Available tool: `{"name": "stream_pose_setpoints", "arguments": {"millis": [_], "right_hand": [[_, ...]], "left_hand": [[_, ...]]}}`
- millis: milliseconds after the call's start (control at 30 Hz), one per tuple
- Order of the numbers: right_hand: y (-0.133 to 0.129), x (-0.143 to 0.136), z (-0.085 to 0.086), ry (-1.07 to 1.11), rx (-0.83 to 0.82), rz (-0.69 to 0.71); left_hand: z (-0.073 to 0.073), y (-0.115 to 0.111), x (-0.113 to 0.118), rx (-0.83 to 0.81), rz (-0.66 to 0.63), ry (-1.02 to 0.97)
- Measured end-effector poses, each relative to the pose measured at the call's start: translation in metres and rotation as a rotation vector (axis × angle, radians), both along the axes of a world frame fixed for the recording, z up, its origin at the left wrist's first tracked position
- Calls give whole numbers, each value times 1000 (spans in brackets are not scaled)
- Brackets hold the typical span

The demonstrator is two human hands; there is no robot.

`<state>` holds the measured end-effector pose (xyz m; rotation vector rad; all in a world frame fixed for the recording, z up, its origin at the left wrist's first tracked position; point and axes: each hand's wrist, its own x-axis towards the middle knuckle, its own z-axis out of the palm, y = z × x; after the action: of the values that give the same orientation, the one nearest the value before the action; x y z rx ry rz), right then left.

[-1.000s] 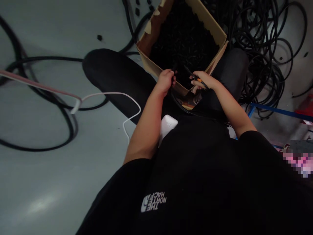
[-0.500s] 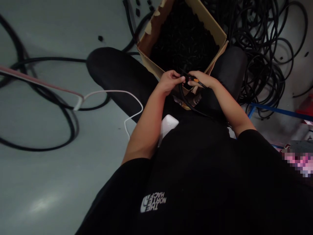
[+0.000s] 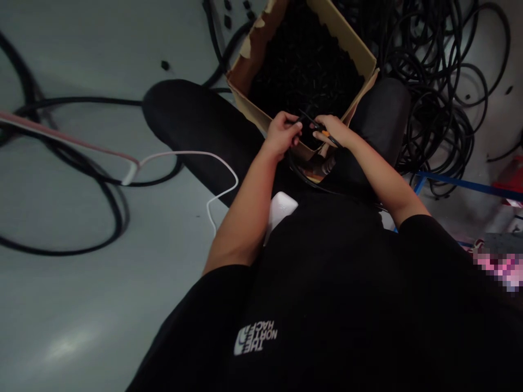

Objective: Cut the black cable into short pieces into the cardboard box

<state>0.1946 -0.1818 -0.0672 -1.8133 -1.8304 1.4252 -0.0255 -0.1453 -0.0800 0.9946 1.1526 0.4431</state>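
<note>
My left hand [image 3: 284, 133] pinches a black rubber hose [image 3: 301, 175] near its end, over the near rim of a cardboard box [image 3: 253, 103]. The hose hangs from my fingers and curves to the right across my lap. In my right hand [image 3: 332, 129] are scissors [image 3: 327, 134] with black and orange handles. Their thin dark blades point left towards my left fingers, a short gap from that hand. Many short black pieces [image 3: 308, 60] fill the box, which stands between my knees. The hose's exact end is hard to make out against them.
A big tangle of black hose [image 3: 441, 109] lies on the floor at the right, beside a blue metal frame [image 3: 466, 181]. Loose black loops [image 3: 61, 252] and a white cable [image 3: 196, 152] are at the left. A white box-shaped device [image 3: 283, 206] rests in my lap.
My left hand has drawn slightly left, away from the scissors, with the hose. The scissors' blades now show more plainly, and my right hand has barely moved.
</note>
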Motion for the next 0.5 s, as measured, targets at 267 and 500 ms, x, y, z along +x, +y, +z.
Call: {"name": "stream_pose_setpoints", "arguments": {"millis": [267,500], "right_hand": [[1,0,17,62,-82,-11],[-2,5,24,102,-54,47]], "left_hand": [[-7,5,-6,-34,-48,-4],[-16,8,-14,-53,-25,-12]]}}
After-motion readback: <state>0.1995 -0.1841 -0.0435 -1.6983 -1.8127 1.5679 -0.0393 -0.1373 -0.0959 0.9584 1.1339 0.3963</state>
